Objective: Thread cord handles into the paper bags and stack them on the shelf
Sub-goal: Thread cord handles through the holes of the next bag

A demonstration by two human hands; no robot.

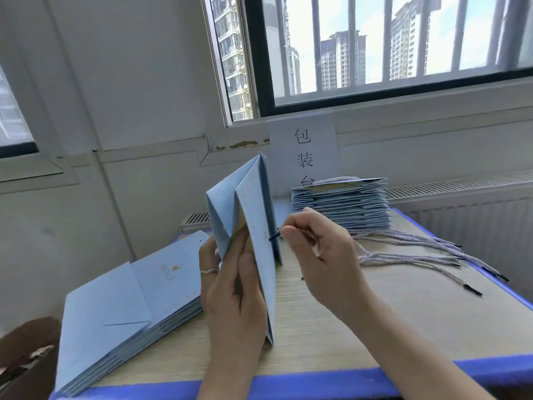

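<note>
My left hand (230,287) grips a folded light-blue paper bag (253,215) and holds it upright above the table. My right hand (320,255) pinches a pale twisted cord by its dark tip (274,236), which touches the bag's right face near its upper edge. A stack of flat blue bags (124,301) lies at the left. Another stack of bags (341,204), with a cord handle showing on top, stands at the back right. Several loose cords (418,255) lie to the right of my right hand.
The wooden table (389,321) has a blue edge along the front and right. A paper sign with characters (302,145) hangs on the wall under the window. A radiator (461,215) runs behind the table at right. A brown cardboard box (26,359) sits at lower left.
</note>
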